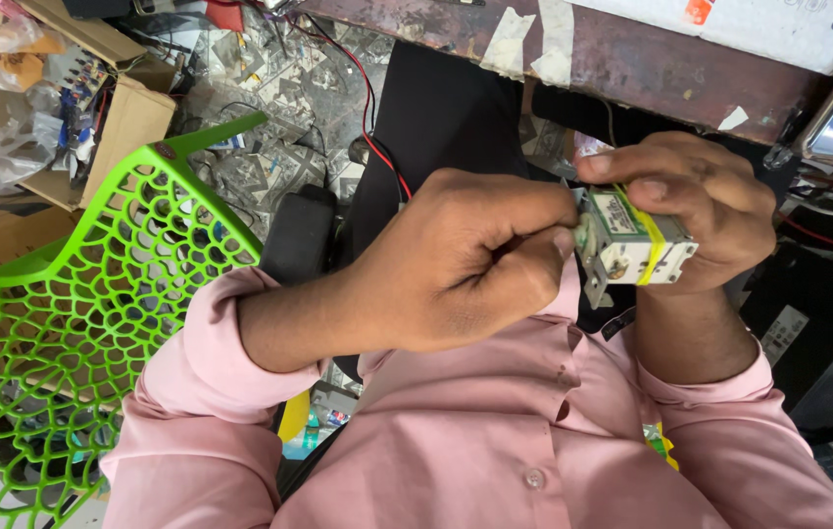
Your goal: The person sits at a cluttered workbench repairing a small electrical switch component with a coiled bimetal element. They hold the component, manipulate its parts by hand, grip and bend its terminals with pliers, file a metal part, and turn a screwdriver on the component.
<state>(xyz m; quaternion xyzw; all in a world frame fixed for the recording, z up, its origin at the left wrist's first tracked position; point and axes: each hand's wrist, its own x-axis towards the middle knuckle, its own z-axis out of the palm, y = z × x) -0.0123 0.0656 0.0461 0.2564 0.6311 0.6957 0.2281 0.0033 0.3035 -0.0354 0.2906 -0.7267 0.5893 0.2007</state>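
The small box-shaped electrical component (632, 245), with a grey metal body, a white plastic face, a pale label on top and a yellow band around it, is held in the air in front of the pink shirt (495, 441), below the edge of the desk. A metal bracket projects from its lower left corner. The right hand (696, 211) wraps the component from the far side: its fingers (632, 162) are curled closed over the top and the thumb side supports the right end. The left hand (461, 260) is closed into a loose fist just beside the component, with the fingertips pinched at its left face; what they pinch is too small to tell. Both forearms emerge from pink sleeves. To the left stands a bright green perforated plastic chair (73, 323). Beyond the hands lies the dark, worn desk (632, 69) with scraps of pale tape, and red and black wires (369, 108) run down behind the left hand.
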